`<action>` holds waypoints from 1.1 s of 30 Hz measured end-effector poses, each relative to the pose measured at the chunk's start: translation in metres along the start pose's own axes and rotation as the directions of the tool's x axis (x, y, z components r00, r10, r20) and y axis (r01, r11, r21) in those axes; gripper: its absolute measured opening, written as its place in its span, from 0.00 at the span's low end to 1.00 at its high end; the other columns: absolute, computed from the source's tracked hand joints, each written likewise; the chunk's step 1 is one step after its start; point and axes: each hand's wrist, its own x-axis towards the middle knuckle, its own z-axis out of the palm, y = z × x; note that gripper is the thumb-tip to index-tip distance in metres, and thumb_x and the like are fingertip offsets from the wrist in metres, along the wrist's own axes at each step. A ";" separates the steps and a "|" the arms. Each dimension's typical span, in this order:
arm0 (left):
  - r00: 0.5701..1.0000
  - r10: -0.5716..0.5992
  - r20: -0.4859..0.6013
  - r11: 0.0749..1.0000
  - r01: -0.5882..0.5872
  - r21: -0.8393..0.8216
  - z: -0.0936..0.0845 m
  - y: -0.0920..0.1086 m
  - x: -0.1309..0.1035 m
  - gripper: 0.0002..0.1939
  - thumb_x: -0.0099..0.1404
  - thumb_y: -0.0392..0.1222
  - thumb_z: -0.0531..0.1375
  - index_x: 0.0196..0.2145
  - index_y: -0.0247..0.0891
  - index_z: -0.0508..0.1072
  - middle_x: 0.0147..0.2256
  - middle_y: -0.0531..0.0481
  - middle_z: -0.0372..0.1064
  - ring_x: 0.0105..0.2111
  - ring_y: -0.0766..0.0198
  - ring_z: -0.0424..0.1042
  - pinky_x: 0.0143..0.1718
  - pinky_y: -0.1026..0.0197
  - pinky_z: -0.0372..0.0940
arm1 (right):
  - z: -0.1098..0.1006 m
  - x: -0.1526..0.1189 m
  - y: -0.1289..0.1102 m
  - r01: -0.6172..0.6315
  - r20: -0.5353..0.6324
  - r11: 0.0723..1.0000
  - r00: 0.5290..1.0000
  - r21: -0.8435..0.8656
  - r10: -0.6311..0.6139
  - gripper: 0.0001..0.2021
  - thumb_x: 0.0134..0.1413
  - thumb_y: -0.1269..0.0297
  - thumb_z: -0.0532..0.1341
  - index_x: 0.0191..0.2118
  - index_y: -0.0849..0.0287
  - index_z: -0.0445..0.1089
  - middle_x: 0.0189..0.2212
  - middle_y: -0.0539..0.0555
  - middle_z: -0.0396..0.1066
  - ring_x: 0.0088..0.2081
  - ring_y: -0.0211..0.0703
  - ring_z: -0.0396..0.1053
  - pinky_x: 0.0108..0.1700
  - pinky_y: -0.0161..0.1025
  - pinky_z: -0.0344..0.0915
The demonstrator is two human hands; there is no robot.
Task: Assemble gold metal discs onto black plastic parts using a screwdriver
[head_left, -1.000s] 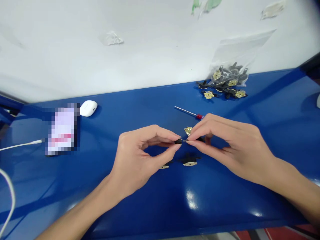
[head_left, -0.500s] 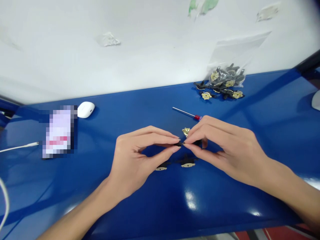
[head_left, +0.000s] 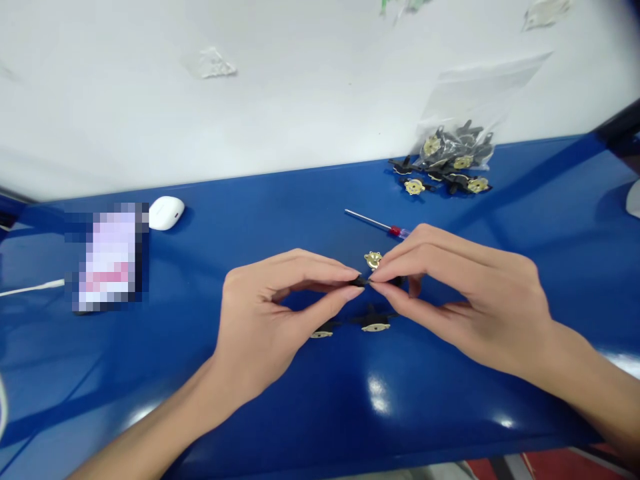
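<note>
Blue table, two bare hands meeting near its middle. Left hand: thumb and forefinger pinch a small black piece by its sides. Right hand: thumb and forefinger tips pressed together on a tiny bit at the piece's right end. From where I stand, cannot tell whether that bit is the piece's own tip or something separate.

On handling, my judgement: the left grip should be the steady one, firm but not crushing, with the fine adjusting left to the right fingertips. Both ends want to lie in one straight line; a sideways push could flick so small a thing loose. Working low over the table would make a drop easy to recover. Fingertips hide most of the contact, so a slight turn of the wrists would help the eye.

Looks: the piece is dark, dull, narrow; only a sliver shows between the fingers. Finer detail too small to make out.

Round about: a brass-coloured disc just beyond the fingertips; a black part with a pale rim on the near side; a screwdriver lying beyond the right hand.
</note>
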 end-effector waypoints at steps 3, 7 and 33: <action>0.995 -0.093 -0.021 0.987 0.089 -0.131 0.002 0.002 -0.001 0.10 0.66 0.32 0.80 0.39 0.49 0.92 0.39 0.55 0.89 0.37 0.59 0.87 0.42 0.59 0.85 | 0.000 0.001 -0.002 -0.029 -0.021 0.998 0.999 0.050 0.030 0.09 0.73 0.73 0.68 0.48 0.49 0.79 0.40 0.52 0.84 0.36 0.47 0.81 0.37 0.47 0.78; 0.984 -0.179 -0.003 0.956 0.173 -0.238 0.003 0.005 0.000 0.11 0.64 0.30 0.80 0.38 0.46 0.91 0.37 0.54 0.90 0.37 0.59 0.87 0.43 0.59 0.86 | 0.000 0.002 -0.005 -0.054 -0.057 0.994 0.997 0.091 0.059 0.08 0.73 0.71 0.69 0.46 0.47 0.81 0.39 0.52 0.85 0.36 0.48 0.81 0.36 0.50 0.79; 0.999 0.028 0.044 0.996 -0.024 -0.085 -0.047 0.057 0.021 0.06 0.71 0.33 0.77 0.45 0.39 0.90 0.39 0.56 0.90 0.40 0.61 0.89 0.46 0.61 0.85 | -0.010 0.036 -0.067 -0.202 -0.299 0.976 0.929 0.084 0.219 0.07 0.74 0.66 0.70 0.42 0.44 0.79 0.45 0.52 0.87 0.44 0.55 0.85 0.40 0.57 0.83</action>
